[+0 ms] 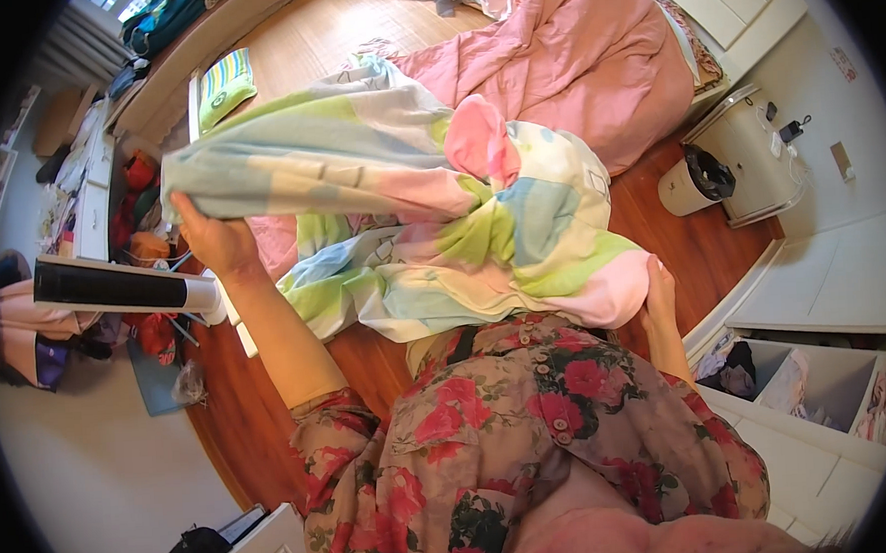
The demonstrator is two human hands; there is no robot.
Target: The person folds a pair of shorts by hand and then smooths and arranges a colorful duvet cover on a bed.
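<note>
A large duvet cover [550, 211] in pastel blue, green, pink and white hangs in loose folds between my hands. My left hand [219, 238] is raised at the left and grips one corner, stretching that side out. Lower on the right, my right hand [660, 303] is closed on the cover's pink edge, with most of its fingers hidden by cloth. A bright pink piece [482, 139] sticks up from the middle of the bunched fabric. The cover's far side lies over the bed's edge.
A bed with a bare tan surface [320, 28] and a crumpled pink quilt [572, 59] is ahead. A striped pillow [227, 88] lies at its left. A black and white column [113, 286] stands left, a waste bin [694, 181] right. Open drawers [819, 382] hold clothes at the lower right.
</note>
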